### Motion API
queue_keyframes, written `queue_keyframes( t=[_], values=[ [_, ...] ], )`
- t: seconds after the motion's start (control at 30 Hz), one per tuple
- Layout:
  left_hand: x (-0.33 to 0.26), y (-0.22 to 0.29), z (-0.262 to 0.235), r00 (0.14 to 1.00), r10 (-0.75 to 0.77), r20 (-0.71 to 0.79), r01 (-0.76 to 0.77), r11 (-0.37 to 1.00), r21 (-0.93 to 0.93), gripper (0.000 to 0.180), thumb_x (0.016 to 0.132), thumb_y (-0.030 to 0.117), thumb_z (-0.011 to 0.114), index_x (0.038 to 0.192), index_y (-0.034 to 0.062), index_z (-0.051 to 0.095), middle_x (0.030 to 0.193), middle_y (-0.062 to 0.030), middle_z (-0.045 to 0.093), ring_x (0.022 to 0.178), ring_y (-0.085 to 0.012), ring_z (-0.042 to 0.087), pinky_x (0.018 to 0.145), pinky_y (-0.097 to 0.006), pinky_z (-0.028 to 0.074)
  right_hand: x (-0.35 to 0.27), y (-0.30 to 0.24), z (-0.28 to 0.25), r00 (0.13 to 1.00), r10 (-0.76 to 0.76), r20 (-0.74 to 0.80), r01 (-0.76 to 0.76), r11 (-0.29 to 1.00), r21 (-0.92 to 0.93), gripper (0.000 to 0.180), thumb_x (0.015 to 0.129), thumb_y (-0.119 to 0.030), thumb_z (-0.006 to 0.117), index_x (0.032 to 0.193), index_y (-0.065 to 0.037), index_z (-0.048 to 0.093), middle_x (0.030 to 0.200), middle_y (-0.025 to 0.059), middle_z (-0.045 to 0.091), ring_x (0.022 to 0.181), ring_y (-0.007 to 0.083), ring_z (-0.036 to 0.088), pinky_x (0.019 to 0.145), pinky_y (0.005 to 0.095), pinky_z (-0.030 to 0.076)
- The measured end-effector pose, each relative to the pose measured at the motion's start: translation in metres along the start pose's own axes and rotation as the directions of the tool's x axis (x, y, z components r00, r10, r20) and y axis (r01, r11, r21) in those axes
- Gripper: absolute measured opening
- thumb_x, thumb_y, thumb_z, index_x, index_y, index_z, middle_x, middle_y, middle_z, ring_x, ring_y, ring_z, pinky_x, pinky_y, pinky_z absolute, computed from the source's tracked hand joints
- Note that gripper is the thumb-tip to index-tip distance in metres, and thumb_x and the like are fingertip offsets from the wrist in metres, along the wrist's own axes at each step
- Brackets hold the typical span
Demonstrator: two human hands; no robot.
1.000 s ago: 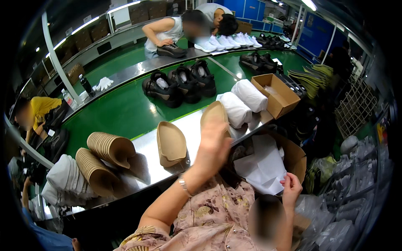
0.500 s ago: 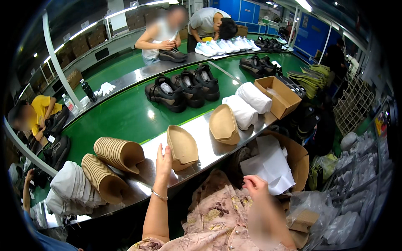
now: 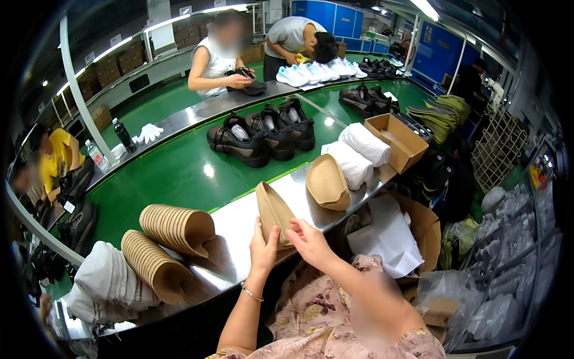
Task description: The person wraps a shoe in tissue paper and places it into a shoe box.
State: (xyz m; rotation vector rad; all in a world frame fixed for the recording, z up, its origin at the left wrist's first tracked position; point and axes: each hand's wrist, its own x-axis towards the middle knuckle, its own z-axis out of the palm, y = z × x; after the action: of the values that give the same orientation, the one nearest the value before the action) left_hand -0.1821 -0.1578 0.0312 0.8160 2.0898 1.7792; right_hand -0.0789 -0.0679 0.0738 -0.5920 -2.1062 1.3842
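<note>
Head view, L hand [image 3: 263,248]: gripping near end of tan cardbd form [image 3: 274,205].
R hand [image 3: 312,243]: part-open, fingers at form's R side; contact unclear.
Form: near desk [image 3: 236,222] edge, tilted, L of 2nd form [image 3: 327,184].
Change: form tipped vs. moment ago, R hand came in; prob. now two-handed work.

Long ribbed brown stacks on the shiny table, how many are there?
2. Both lie to the left of the left hand: the far stack by the green surface, the near stack beside the white pile. That pile might hide more.
</note>
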Motion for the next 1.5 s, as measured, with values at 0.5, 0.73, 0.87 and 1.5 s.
queue_keyframes(
  t=[0.5, 0.73, 0.87, 1.5],
  values=[
    [-0.007, -0.007, 0.003, 0.997, 0.075, 0.027, -0.076, 0.996, 0.046, 0.063, 0.093, 0.036, 0.043, 0.133, -0.0089, 0.025, 0.128, -0.0288, 0.039, 0.118, -0.0369, 0.042, 0.098, -0.037, 0.034, 0.025, 0.025, 0.021, 0.964, 0.097, 0.249, -0.167, 0.946, 0.276, 0.025, 0.093, -0.019, 0.042, 0.077, -0.001, 0.051, 0.061, 0.0001, 0.044, 0.057, 0.0079, 0.042, 0.051, 0.0251, 0.036],
    [0.002, -0.005, -0.002, 0.994, 0.091, 0.056, -0.097, 0.988, 0.117, 0.071, 0.091, 0.043, 0.043, 0.137, -0.0051, 0.017, 0.134, -0.0261, 0.031, 0.122, -0.0365, 0.037, 0.1, -0.037, 0.032, 0.029, 0.024, 0.017, 0.904, 0.148, 0.402, -0.312, 0.871, 0.381, 0.02, 0.093, -0.017, 0.042, 0.081, -0.005, 0.052, 0.064, -0.0039, 0.044, 0.056, 0.0042, 0.041, 0.047, 0.0201, 0.035],
    [0.002, -0.004, 0.006, 0.993, 0.107, 0.052, -0.114, 0.981, 0.157, 0.073, 0.091, 0.045, 0.042, 0.137, -0.005, 0.017, 0.133, -0.0261, 0.033, 0.121, -0.0368, 0.037, 0.099, -0.038, 0.032, 0.026, 0.031, 0.01, 0.922, 0.124, 0.368, -0.276, 0.875, 0.398, 0.019, 0.093, -0.017, 0.043, 0.082, -0.005, 0.052, 0.064, -0.0037, 0.044, 0.054, 0.0044, 0.041, 0.046, 0.0201, 0.034],
    [-0.003, -0.01, 0.014, 0.969, 0.247, -0.02, -0.237, 0.946, 0.221, 0.067, 0.094, 0.045, 0.035, 0.138, -0.0027, 0.022, 0.13, -0.0252, 0.039, 0.117, -0.0348, 0.044, 0.095, -0.036, 0.036, 0.012, 0.041, 0.019, 0.985, 0.022, 0.169, -0.097, 0.888, 0.45, 0.026, 0.091, -0.019, 0.046, 0.078, 0.002, 0.052, 0.064, 0.0101, 0.052, 0.061, 0.0159, 0.049, 0.057, 0.0306, 0.04]
  ],
)
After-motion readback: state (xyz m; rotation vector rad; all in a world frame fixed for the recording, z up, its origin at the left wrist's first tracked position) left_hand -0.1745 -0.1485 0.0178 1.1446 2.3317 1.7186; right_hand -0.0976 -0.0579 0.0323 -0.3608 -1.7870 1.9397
